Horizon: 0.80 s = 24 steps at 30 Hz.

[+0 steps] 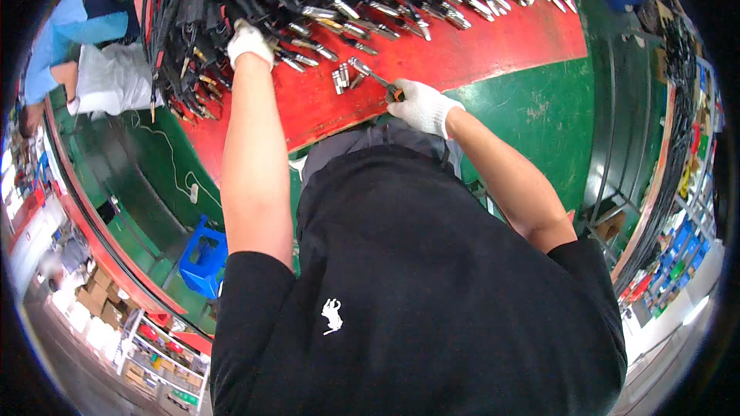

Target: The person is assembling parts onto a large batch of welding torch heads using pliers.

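Observation:
My left hand [250, 43], in a white knit glove, reaches into a heap of black cables [202, 0] on a red table. Its fingers look closed at the cables, but what lies between them is hidden. Gripped in my gloved right hand [422, 105] is a screwdriver-like tool [396, 93] with an orange and black handle. Its metal shaft points up and left, toward a small group of loose silver metal pieces [339, 78]. Many cables end in silver metal connectors [317, 12], spread along the heap's near side.
The red tabletop [493, 50] has its near edge by my waist, above a green floor [532, 112]. A blue plastic stool [204, 258] stands at the lower left. Another person in a light blue top [58, 38] is at the upper left, beside a white sack [116, 77].

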### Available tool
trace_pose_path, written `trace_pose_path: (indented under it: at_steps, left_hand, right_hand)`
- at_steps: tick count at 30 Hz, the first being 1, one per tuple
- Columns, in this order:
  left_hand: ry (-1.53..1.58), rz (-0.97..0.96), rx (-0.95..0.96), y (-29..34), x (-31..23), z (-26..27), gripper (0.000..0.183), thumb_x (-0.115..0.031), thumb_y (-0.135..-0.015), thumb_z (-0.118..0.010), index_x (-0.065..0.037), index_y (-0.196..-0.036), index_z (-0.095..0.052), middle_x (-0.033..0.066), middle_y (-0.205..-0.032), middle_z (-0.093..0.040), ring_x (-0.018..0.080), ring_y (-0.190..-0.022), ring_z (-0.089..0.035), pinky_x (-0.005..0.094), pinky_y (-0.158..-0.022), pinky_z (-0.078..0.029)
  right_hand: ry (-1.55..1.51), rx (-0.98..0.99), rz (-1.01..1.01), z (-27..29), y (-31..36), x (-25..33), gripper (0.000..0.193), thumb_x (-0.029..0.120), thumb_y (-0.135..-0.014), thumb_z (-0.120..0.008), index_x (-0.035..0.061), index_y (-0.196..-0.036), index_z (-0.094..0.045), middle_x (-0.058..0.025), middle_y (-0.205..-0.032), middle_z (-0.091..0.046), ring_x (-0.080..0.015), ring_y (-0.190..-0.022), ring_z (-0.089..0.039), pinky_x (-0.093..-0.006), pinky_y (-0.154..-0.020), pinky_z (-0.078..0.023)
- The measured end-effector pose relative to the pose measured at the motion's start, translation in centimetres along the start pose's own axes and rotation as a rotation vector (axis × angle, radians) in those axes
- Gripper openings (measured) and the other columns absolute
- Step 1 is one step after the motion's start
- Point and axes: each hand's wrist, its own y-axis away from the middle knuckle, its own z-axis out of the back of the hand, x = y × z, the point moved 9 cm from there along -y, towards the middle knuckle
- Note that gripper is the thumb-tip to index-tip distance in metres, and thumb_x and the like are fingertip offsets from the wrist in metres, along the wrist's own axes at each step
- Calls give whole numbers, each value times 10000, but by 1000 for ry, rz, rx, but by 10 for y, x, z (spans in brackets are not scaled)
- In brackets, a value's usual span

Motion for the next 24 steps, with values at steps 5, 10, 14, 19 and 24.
trace_pose_path:
  at_steps: [5,10,14,19,24]
  left_hand:
    - [-150,-285,-176,50,-20,9,210,-139,-969,-498,-32,-1116,-603,210,-1075,-695,379,-985,-670,448,-871,-538]
    - [1254,-39,-207,92,44,-60,172,-161,-1016,-539,-29,-963,-637,74,-855,-630,175,-749,-561,323,-716,-470]
    - [1284,158,-106,146,33,-94,164,-154,-1007,-571,-68,-868,-585,3,-768,-557,118,-664,-513,296,-614,-449]
    - [1374,276,-27,157,37,-103,145,-166,-1006,-572,-94,-881,-589,4,-764,-558,110,-600,-502,294,-548,-431]
    - [1328,181,-2,128,22,-81,148,-187,-1004,-564,-55,-985,-629,43,-847,-611,160,-690,-578,316,-619,-498]
  right_hand:
    - [-43,66,-112,-15,-11,-48,350,260,-844,-635,22,-1100,-626,-201,-1068,-703,-342,-1010,-681,-414,-878,-513]
    - [-209,168,-178,-30,-3,-55,429,283,-826,-646,17,-1161,-627,-215,-1130,-691,-345,-1072,-659,-417,-912,-504]
    - [120,125,-43,-24,1,-53,470,297,-845,-624,8,-1215,-621,-240,-1184,-675,-376,-1144,-636,-426,-964,-485]
    - [341,162,-68,-19,6,-38,542,306,-866,-610,23,-1327,-577,-260,-1273,-636,-401,-1227,-590,-425,-1023,-469]
    - [241,136,36,-23,0,-6,524,306,-883,-603,23,-1323,-563,-262,-1232,-649,-407,-1187,-606,-439,-1000,-472]
